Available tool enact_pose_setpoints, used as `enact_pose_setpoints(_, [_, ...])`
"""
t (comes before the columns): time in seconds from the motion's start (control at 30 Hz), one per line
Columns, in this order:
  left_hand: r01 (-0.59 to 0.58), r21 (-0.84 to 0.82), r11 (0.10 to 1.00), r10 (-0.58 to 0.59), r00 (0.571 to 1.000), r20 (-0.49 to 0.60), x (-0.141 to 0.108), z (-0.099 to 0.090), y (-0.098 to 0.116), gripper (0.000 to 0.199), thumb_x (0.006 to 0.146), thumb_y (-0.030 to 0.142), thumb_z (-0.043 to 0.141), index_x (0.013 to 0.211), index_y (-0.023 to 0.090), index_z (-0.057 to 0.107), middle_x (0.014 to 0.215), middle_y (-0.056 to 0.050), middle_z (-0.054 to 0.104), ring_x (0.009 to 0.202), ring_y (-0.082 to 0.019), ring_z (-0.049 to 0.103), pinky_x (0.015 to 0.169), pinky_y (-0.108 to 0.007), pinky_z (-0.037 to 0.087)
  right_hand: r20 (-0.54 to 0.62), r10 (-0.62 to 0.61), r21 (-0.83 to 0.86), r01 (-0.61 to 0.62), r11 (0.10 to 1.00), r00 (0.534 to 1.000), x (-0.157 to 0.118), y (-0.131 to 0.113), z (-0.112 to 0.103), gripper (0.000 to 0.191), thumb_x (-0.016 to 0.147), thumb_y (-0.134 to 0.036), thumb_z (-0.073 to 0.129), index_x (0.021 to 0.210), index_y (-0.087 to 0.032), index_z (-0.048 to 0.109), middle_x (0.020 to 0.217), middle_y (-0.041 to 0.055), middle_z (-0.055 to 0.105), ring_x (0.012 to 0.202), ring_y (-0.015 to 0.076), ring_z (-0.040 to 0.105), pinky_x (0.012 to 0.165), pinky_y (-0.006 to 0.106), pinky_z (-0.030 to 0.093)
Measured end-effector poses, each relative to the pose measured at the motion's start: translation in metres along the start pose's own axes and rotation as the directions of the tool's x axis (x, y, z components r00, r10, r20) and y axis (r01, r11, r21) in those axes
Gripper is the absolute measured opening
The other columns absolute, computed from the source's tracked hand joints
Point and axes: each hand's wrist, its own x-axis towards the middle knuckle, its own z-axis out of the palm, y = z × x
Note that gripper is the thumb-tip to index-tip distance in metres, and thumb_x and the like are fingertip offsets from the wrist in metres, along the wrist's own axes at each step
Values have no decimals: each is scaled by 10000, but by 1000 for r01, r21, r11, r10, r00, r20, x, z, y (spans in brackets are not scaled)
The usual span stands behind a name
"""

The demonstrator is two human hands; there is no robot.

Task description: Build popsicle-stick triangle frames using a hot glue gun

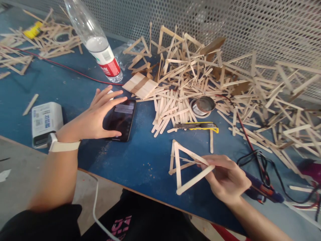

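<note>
My left hand (94, 117) hovers over a dark smartphone (122, 117), fingers stretched and spread; the thumb is over or touching the lower screen. My right hand (228, 179) pinches one corner of a triangular frame of wooden craft sticks (178, 164), which is held above the blue table's front part. A second triangle shows behind the first, joined by a stick. Just beyond the frame lies a yellow and black utility knife (198, 126). A hot glue gun (265, 190) with a coiled black cord rests to the right of my right hand, partly hidden by it.
Loose craft sticks and stick triangles (185, 70) heap against the perforated metal panel (150, 16). A plastic bottle (107, 60), a banded stick bundle (140, 85), a roll of tape (202, 106) and a white power bank (47, 122) stand about. A red cord (72, 69) crosses the table.
</note>
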Motion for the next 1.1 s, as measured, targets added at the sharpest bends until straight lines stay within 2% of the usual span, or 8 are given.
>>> enact_pose_setpoints(0.23, [61,19,998,-62,997,55,-4,-1,-1,1091,956,923,521,1747,210,287,1848,-163,193,1754,-413,65,1390,-726,49,9,7,-11,-7,1000,1000,-2,1,-1,400,818,31,796,1147,-198,783,906,61,824,760,240,830,626,339,697])
enact_pose_setpoints(0.7, [22,-30,999,-25,995,-93,2,-3,-2,817,1016,661,669,1650,198,442,1782,-174,367,1720,-383,216,1371,-749,105,1,8,-21,-8,1000,1000,-1,0,0,348,849,-26,802,1139,-216,785,885,65,832,728,253,827,611,357,694])
enact_pose_setpoints(0.8, [20,-94,995,-37,983,-180,11,-5,20,610,1043,473,694,1549,170,542,1679,-177,508,1630,-335,418,1377,-657,260,-13,14,-5,-14,1000,1000,-1,1,1,370,854,-18,797,1163,-222,779,890,60,831,727,243,824,615,354,700])
enact_pose_setpoints(0.83, [0,-136,991,-32,973,-228,15,-5,31,486,1037,399,707,1456,173,608,1584,-158,596,1520,-295,545,1320,-565,409,-16,21,3,-21,1000,1000,-2,1,1,386,849,-8,798,1169,-223,777,891,55,828,735,241,825,616,350,703])
enact_pose_setpoints(0.9, [-26,-204,979,-28,966,-259,20,-1,56,130,1052,275,672,1155,206,710,1285,-68,749,1230,-209,708,1146,-405,558,-12,46,18,-45,999,999,-4,2,0,422,835,15,802,1185,-220,775,912,55,827,775,246,835,619,346,711])
enact_pose_setpoints(0.97, [-30,-276,961,-5,992,-125,22,6,84,114,1074,224,618,1033,213,724,1089,-20,770,1051,-174,737,1019,-336,587,-4,75,37,-74,997,997,-6,2,0,437,833,22,806,1198,-215,773,944,65,832,816,259,845,615,345,719])
enact_pose_setpoints(1.03, [-17,-356,934,43,997,65,22,17,109,150,1088,220,604,1069,222,753,1160,-24,765,1074,-167,744,1019,-317,589,-6,99,55,-98,994,995,-8,2,-1,414,845,7,811,1192,-216,773,951,70,835,822,263,848,606,340,723])
enact_pose_setpoints(1.1, [-4,-453,892,88,982,165,20,31,130,194,1091,236,622,1237,233,748,1266,-42,750,1151,-177,743,1048,-320,596,-13,118,67,-117,991,993,-9,2,-1,370,859,-17,818,1167,-219,776,936,68,832,802,256,844,605,334,723])
